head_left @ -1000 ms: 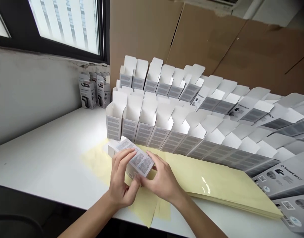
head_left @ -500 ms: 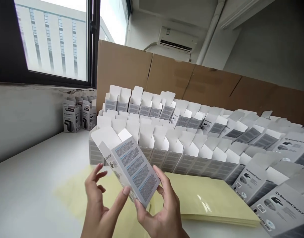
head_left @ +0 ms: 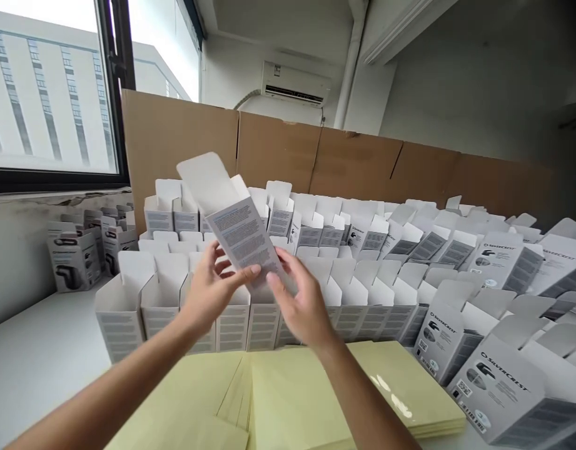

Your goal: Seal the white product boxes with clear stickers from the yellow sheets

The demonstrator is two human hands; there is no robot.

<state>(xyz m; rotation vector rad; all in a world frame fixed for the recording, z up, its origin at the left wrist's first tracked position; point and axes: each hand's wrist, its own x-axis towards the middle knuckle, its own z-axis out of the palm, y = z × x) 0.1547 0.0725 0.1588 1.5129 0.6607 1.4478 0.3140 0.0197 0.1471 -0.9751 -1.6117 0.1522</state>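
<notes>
One printed carton, top flap open, is held aloft, pinched at its lower end by the fingers of the left hand and right hand, above packed rows of open cartons too many to count, one stack of yellow sheets nearer, bare table only at left.

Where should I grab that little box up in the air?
Grab the small box by its lower body, one hand from each side, as the left hand and right hand do. Its long flat walls give fingers room; the open flap on top is thin and would likely bend.
</notes>
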